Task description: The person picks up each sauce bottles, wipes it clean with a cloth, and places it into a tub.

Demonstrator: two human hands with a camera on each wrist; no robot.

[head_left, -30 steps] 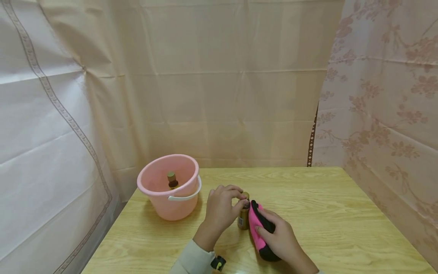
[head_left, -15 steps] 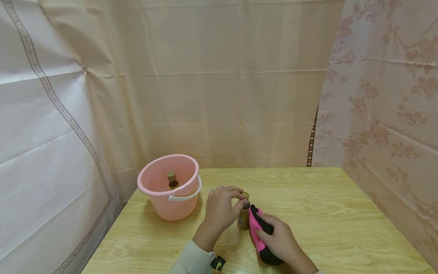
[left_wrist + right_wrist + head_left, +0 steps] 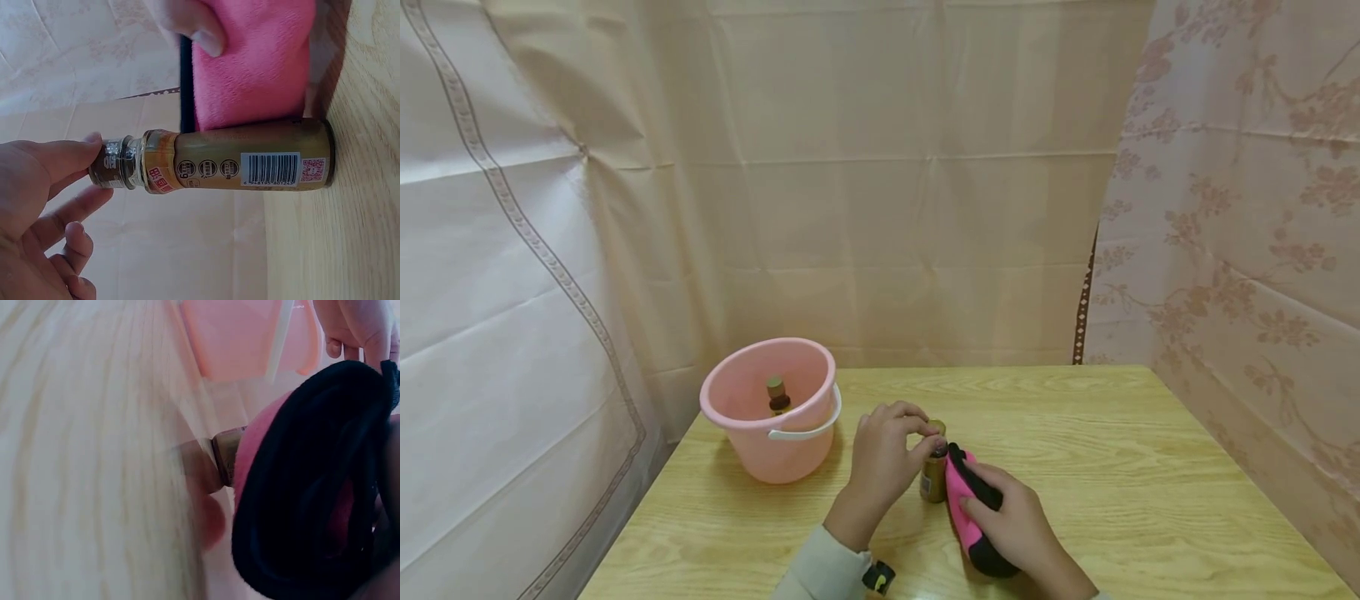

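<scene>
A small glass bottle (image 3: 933,485) with a gold label stands upright on the table. My left hand (image 3: 883,457) pinches its brown cap (image 3: 112,164) between thumb and fingers, as the left wrist view shows. In my right hand (image 3: 1017,521) is a soft pink plush cloth (image 3: 958,498) with black trim, gripped between thumb and fingers. Its pink face (image 3: 256,69) presses along the side of the bottle. Seen from the right wrist, the cloth's dark folded opening (image 3: 300,481) hides most of the bottle and the right fingers.
A pink bucket (image 3: 778,457) with a white handle (image 3: 805,432) stands at the left on the wooden table (image 3: 1112,467). Inside it another capped bottle (image 3: 777,388) pokes up. Curtains (image 3: 910,192) hang behind the table and at both sides.
The cloth has slid slightly down and back up along the bottle in my right hand. My left hand stays at the cap, nearly still. The bucket has not moved.
</scene>
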